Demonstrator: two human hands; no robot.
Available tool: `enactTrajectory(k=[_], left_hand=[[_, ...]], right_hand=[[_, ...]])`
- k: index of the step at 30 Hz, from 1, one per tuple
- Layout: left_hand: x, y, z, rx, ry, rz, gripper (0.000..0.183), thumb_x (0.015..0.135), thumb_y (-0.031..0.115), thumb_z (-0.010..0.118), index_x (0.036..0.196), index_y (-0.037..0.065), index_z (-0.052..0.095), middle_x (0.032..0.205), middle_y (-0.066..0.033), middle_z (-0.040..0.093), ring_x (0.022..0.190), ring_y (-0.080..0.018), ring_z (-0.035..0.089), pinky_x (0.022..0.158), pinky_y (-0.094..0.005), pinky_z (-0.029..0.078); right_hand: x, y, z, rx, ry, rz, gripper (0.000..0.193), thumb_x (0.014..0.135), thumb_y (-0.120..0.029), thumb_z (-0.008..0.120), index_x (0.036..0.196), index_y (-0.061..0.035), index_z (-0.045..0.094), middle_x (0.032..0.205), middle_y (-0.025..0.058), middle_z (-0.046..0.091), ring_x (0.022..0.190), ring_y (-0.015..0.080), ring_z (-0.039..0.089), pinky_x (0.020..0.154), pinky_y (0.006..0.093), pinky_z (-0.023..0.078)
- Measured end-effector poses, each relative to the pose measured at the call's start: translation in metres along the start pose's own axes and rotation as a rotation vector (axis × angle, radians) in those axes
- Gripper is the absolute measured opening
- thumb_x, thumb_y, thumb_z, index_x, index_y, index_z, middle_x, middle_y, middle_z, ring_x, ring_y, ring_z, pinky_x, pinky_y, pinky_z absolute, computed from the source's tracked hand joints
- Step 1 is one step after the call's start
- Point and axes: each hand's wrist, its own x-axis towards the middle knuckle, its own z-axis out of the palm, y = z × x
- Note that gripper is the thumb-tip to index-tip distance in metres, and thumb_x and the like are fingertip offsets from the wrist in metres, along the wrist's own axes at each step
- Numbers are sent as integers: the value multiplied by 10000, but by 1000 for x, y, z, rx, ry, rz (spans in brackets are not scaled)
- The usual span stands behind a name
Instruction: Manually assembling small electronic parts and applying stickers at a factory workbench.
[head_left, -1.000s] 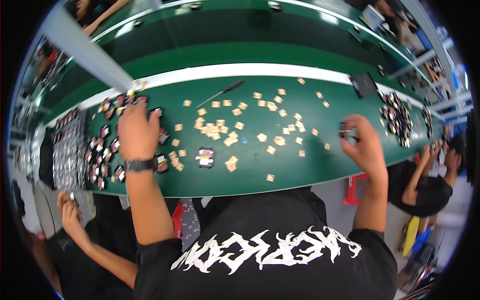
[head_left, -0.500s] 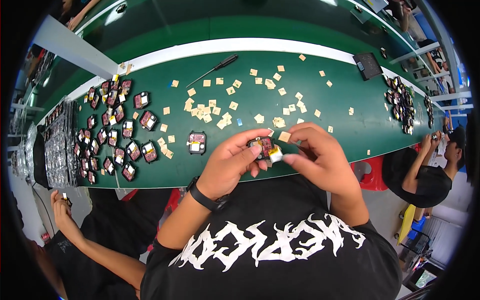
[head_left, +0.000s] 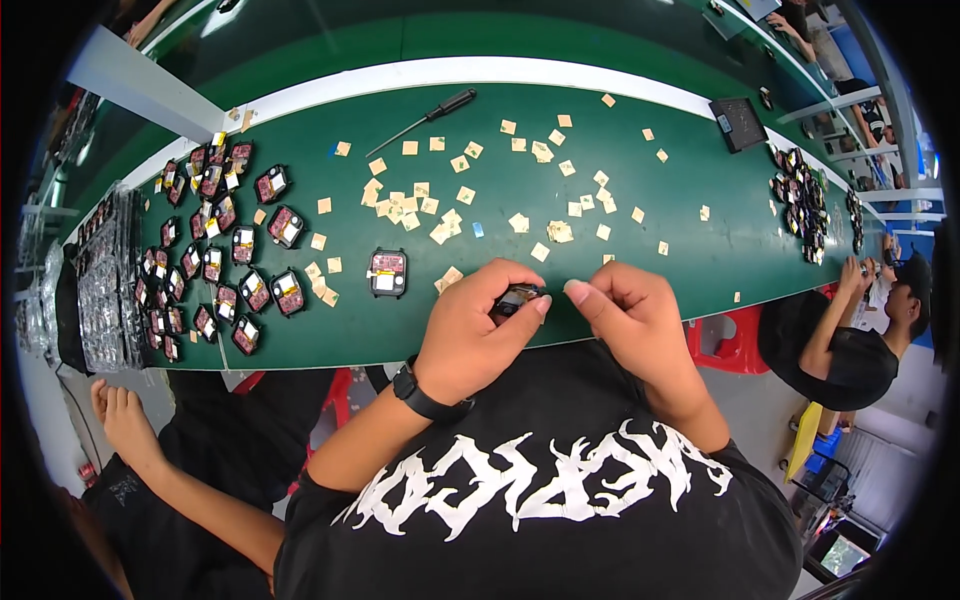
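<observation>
Near the front edge of the green table, my left hand (head_left: 480, 325) grips a small black watch case (head_left: 514, 300) between thumb and fingers. The case is tilted, so its inner face is mostly hidden. Just to its right, apart from it, my right hand (head_left: 635, 315) is closed, thumb against the curled fingers; whatever it may hold is hidden. One open watch case (head_left: 387, 273) with a reddish board and a white round part lies flat to the left of my hands. Beyond them, small tan square pads (head_left: 410, 205) are scattered over the table.
Many similar watch cases (head_left: 243, 245) cover the table's left side, beside stacked clear trays (head_left: 110, 280). A screwdriver (head_left: 425, 120) lies at the back, a black tray (head_left: 738, 125) at the back right. More cases (head_left: 800, 205) lie far right. Co-workers sit at both sides.
The watch case has turned in my left hand, hiding its board and the white part. My right hand has drawn away from it; the tan pad at its fingertips no longer shows.
</observation>
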Motion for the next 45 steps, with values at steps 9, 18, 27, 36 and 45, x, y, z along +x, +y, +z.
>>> enactTrajectory(k=[9, 18, 27, 36, 45], left_hand=[[-3, -2, 10, -48, 77, 26, 156, 960, 40, 634, 1095, 20, 559, 939, -87, 660, 789, -109, 704, 614, -242, 528], [1, -5, 10, 270, 127, 293, 265, 919, 50, 644, 1179, 30, 603, 955, -115, 668, 832, -233, 676, 739, -327, 522], [-4, -10, 15, 314, 152, 251, 450, 886, 68, 663, 1310, 31, 519, 1020, -150, 670, 885, -321, 684, 769, -390, 534], [-3, -13, 11, 326, 127, 266, 355, 895, 74, 661, 1232, 13, 570, 1012, -149, 683, 829, -283, 700, 729, -359, 541], [-1, -5, -3, 62, -49, 58, 317, 909, 34, 659, 1215, -16, 595, 987, -72, 676, 869, -88, 646, 767, -259, 533]], right_hand=[[-3, 8, -3, 7, 48, -11, 214, 992, -153, 655, 856, -5, 581, 671, -19, 565, 608, 39, 461, 532, 236, 374], [-18, -20, 4, 165, -196, 195, 99, 1007, -65, 567, 1034, 5, 503, 822, 74, 685, 609, 77, 600, 538, 234, 477], [-5, -16, 13, 204, -214, 339, 163, 985, -131, 635, 977, 19, 573, 786, 75, 700, 552, 92, 622, 470, 228, 461], [-2, -5, 18, 231, -134, 330, 150, 975, -117, 653, 966, 22, 599, 749, 59, 683, 544, 82, 609, 460, 226, 443], [-5, 0, 14, 35, -140, 201, 138, 971, -110, 663, 970, 21, 620, 769, 61, 707, 577, 74, 621, 512, 227, 473]])
